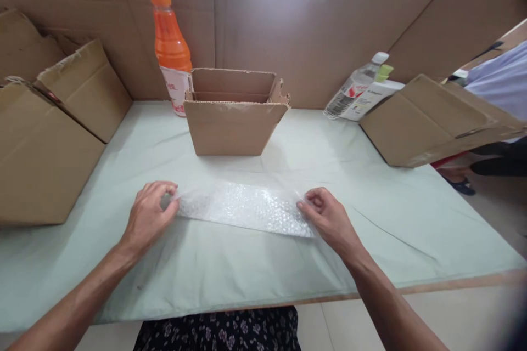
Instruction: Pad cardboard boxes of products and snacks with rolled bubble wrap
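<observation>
A strip of clear bubble wrap [247,205] stretches between my two hands, low over the pale green tablecloth. My left hand [152,209] pinches its left end between thumb and fingers. At the other end, my right hand [327,214] grips the wrap with thumb and curled fingers. Just behind the wrap stands an open cardboard box [233,129], its top flaps up; what is inside it is hidden from here.
An orange drink bottle [173,46] stands behind the box. Larger cardboard boxes [45,159] fill the left side. At right are a clear bottle [357,85], a white packet [373,100] and another carton [424,120]. Part of a person [500,79] shows beyond the table.
</observation>
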Motion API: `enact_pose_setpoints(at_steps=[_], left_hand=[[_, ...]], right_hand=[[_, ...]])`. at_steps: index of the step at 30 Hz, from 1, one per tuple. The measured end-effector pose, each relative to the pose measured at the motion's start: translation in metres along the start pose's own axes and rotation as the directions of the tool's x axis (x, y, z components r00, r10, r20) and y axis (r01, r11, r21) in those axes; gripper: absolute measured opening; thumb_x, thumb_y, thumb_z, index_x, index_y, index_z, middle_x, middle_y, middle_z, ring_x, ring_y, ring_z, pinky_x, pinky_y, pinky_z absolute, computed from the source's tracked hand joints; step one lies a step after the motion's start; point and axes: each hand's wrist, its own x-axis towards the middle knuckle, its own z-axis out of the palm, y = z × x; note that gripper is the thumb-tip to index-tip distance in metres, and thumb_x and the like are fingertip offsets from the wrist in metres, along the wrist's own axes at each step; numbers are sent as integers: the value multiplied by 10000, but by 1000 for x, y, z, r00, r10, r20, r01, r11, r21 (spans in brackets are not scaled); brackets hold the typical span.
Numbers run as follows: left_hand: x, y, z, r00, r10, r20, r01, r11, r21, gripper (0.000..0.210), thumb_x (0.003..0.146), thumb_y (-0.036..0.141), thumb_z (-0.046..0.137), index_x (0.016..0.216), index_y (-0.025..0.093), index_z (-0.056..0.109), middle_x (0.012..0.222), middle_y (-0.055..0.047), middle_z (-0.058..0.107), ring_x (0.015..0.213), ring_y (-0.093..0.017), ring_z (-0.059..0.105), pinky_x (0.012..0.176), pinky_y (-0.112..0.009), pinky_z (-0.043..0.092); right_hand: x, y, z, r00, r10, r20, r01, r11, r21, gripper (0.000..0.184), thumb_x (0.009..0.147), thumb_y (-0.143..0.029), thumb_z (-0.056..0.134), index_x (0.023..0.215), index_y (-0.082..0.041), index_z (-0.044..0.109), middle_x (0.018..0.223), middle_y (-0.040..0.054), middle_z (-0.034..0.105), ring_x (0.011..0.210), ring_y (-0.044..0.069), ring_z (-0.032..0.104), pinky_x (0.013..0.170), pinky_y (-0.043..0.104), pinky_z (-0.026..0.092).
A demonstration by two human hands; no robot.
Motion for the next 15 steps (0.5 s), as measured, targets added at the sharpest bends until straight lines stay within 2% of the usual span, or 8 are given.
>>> enact_pose_setpoints(at_steps=[2,4,6,8,10,12,15], left_hand=[[26,10,-2,993,113,-40,-112,993,33,97,883,240,513,884,222,608,916,-51,738,914,-238,682,835,-381,510],[54,22,8,969,246,-15,-244,967,76,142,888,174,489,895,207,626,903,-54,742,895,-229,685,846,-375,501],[82,35,28,940,336,62,-341,936,83,169,876,131,496,901,196,650,924,-60,752,915,-237,689,873,-384,492],[106,49,54,918,373,137,-385,920,74,161,848,103,539,880,191,669,896,-64,750,901,-249,690,872,-389,490],[121,61,74,908,378,182,-397,914,79,169,818,78,572,896,174,686,872,-86,738,890,-270,685,854,-401,493],[123,67,82,910,371,185,-391,916,90,250,819,84,590,1041,142,688,964,-133,729,954,-306,673,866,-434,494],[93,63,64,916,371,152,-387,917,95,410,884,141,568,1292,125,594,1204,-182,672,1106,-339,626,930,-492,487]], right_hand=[[-36,-7,-10,996,63,67,-76,975,207,504,844,-498,630,1235,-184,580,708,-15,582,602,162,563,564,290,478],[-79,-19,-12,976,148,161,-194,924,329,707,864,-516,646,1464,-198,448,676,-39,551,551,145,535,512,269,462],[-121,-32,-2,941,242,237,-323,848,421,813,894,-516,633,1580,-224,308,629,-59,524,503,129,502,485,255,456],[-155,-41,18,902,298,311,-420,772,478,836,916,-505,612,1617,-237,241,600,-66,522,473,118,481,477,247,454],[-177,-45,40,875,281,395,-462,729,506,780,927,-498,594,1604,-248,300,644,-37,582,509,125,524,497,248,463],[-187,-45,58,884,184,430,-412,744,527,661,913,-489,609,1521,-268,476,730,2,640,607,146,583,576,271,501],[-186,-43,68,920,1,391,-240,791,563,391,866,-469,672,1206,-292,751,842,41,676,772,182,622,749,313,526]])
